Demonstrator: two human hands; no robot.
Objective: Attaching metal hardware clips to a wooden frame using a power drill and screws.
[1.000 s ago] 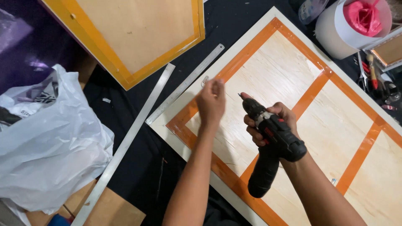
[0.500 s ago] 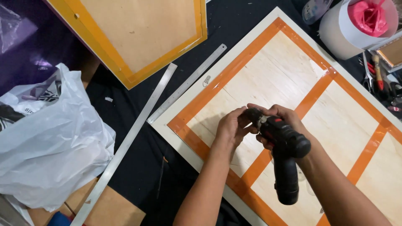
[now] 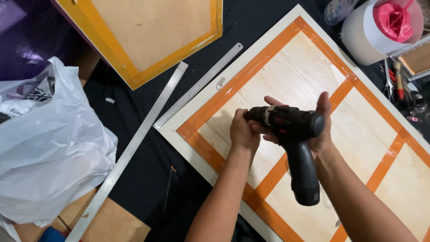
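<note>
A black cordless drill (image 3: 293,134) lies sideways across my right hand (image 3: 320,123), its handle pointing down toward me. The right palm cradles the drill body with the fingers partly spread behind it. My left hand (image 3: 243,132) is closed around the drill's nose at the chuck end. Both hands hover over a large plywood panel (image 3: 304,71) with a white frame and orange tape strips along its edges and crossbars. A small metal hanger (image 3: 220,82) sits on the frame's upper left edge.
Two long metal rulers (image 3: 134,145) lie on the black table left of the panel. A second taped panel (image 3: 152,31) is at top. A white plastic bag (image 3: 45,143) lies left. A white tub with pink twine (image 3: 385,27) and hand tools (image 3: 396,83) are at top right.
My left hand came back from the panel's left edge to the drill's nose. The drill turned from pointing up-left to lying sideways, and my right hand shifted under its body.
</note>
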